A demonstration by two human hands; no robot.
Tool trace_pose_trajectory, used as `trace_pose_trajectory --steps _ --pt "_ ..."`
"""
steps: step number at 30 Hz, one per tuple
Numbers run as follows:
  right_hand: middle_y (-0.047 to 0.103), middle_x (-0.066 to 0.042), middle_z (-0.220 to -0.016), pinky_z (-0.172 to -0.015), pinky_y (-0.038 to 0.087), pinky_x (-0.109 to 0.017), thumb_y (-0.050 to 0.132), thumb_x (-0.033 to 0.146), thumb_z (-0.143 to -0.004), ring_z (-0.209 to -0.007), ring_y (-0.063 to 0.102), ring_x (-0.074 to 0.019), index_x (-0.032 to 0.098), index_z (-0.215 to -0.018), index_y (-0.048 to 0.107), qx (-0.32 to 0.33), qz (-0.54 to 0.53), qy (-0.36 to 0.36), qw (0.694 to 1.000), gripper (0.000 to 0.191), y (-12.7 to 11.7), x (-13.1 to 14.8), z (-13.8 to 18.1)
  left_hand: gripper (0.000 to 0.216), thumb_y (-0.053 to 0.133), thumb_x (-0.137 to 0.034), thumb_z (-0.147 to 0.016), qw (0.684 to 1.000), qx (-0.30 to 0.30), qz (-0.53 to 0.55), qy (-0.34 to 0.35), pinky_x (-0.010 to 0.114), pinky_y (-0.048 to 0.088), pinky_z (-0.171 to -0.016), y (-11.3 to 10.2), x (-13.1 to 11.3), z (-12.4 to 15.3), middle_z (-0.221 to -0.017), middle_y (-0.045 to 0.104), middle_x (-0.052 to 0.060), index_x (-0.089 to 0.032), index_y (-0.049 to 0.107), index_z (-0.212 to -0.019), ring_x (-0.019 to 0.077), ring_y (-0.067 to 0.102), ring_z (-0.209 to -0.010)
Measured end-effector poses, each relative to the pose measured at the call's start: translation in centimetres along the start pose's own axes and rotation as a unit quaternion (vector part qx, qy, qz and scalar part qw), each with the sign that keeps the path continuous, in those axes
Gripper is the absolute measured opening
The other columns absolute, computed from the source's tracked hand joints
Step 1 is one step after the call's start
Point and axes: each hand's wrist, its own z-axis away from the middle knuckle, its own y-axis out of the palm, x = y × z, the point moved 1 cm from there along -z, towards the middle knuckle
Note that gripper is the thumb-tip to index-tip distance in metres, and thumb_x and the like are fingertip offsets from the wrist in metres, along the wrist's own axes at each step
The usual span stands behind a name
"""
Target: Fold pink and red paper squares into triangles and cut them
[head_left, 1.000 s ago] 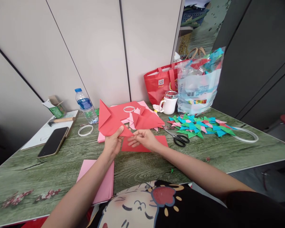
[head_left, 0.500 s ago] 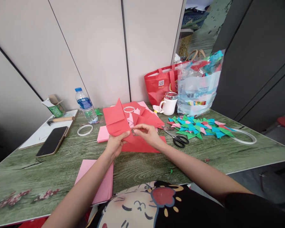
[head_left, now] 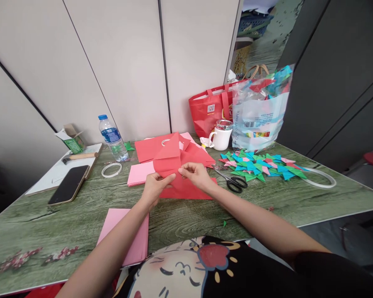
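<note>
A folded sheet of red paper (head_left: 169, 155) is held up over the middle of the table, one pointed flap standing at its top. My left hand (head_left: 155, 186) pinches its lower left part between thumb and fingers. At its lower right edge, my right hand (head_left: 195, 174) is closed, thumb and fingertips pinching the same paper. Beneath both hands lies a flat red sheet (head_left: 189, 191). Behind them are more red sheets (head_left: 144, 148), partly covered by the held piece. Left of the held paper is a small stack of pink paper (head_left: 139, 173).
Black-handled scissors (head_left: 236, 184) and a pile of folded colored paper pieces (head_left: 257, 165) lie to the right. A white mug (head_left: 222, 138), red bag (head_left: 202, 111) and plastic bag (head_left: 259, 120) stand behind. Leftward are a water bottle (head_left: 112, 138), tape roll (head_left: 111, 169), phone (head_left: 69, 185) and hammer (head_left: 81, 156).
The red paper has shifted right and turned slightly, uncovering more of the pink stack and red sheets behind. My right fingertips have come onto its right edge.
</note>
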Motion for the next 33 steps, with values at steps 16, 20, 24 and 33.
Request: trace_pose_trajectory --steps 16,20,24,33 --pt "0.057 0.001 -0.054 -0.054 0.047 -0.025 0.070 0.043 -0.055 -0.050 0.052 -0.0092 0.014 -0.059 0.059 0.005 -0.045 0.063 0.997 0.032 -1.0 0.3 -0.6 0.023 0.078 -0.030 -0.050 1.000 -0.009 0.019 0.020 0.029 0.052 -0.055 -0.8 -0.5 -0.7 -0.059 0.066 0.005 -0.011 0.067 -0.057 0.0146 0.059 -0.051" --pt "0.056 0.002 -0.053 -0.054 0.046 -0.025 0.071 0.041 -0.055 -0.049 0.052 -0.0091 0.014 -0.059 0.059 0.006 -0.049 0.063 0.997 0.030 -1.3 0.2 -0.7 0.026 0.080 -0.030 -0.046 0.998 -0.042 0.018 0.044 0.025 0.048 -0.050 -0.9 -0.6 -0.8 -0.047 0.059 0.001 -0.012 0.061 -0.048 0.0125 0.057 -0.042" --pt "0.057 0.001 -0.055 -0.055 0.047 -0.026 0.073 0.040 -0.052 -0.050 0.053 -0.0091 0.013 -0.060 0.060 0.006 -0.062 0.075 0.995 0.031 -1.3 0.2 -0.8 0.026 0.079 -0.032 -0.050 0.999 -0.026 0.019 0.040 0.025 0.049 -0.050 -0.9 -0.6 -0.8 -0.049 0.061 0.002 -0.011 0.062 -0.052 0.0134 0.059 -0.045" --pt "0.055 0.002 -0.055 -0.055 0.049 -0.025 0.073 0.043 -0.052 -0.051 0.051 -0.0080 0.013 -0.058 0.060 -0.025 -0.088 0.077 0.993 0.033 -0.4 1.0 -0.2 0.029 0.072 -0.038 -0.060 0.987 0.143 -0.021 -0.070 0.034 0.054 -0.059 0.4 0.6 0.2 -0.058 0.067 0.011 -0.009 0.068 -0.062 0.0207 0.064 -0.053"
